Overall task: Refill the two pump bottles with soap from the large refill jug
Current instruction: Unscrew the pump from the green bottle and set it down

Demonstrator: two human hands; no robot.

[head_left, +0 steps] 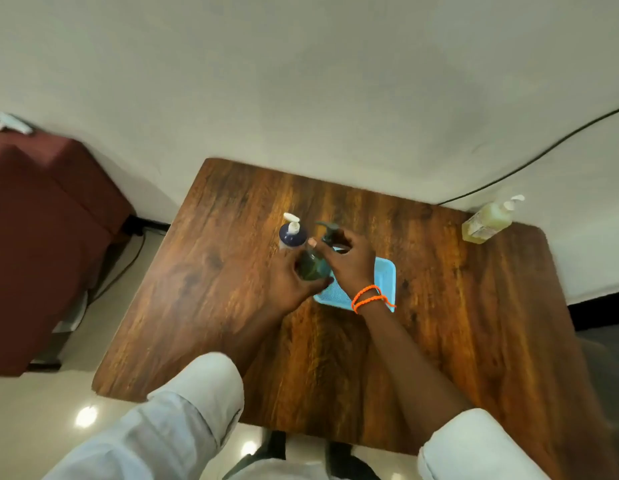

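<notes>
Near the middle of the wooden desk (336, 358), the left hand (289, 282) is wrapped around the body of a dark green pump bottle (313, 266), while the right hand (349, 261) closes its fingers on that bottle's dark pump head (330, 233). A blue pump bottle (292, 233) with a white pump stands just beside it on the far left, and a light blue cloth (382, 278) lies under the right wrist. The pump jug of yellow soap (488, 220) stands well apart at the desk's far right corner.
</notes>
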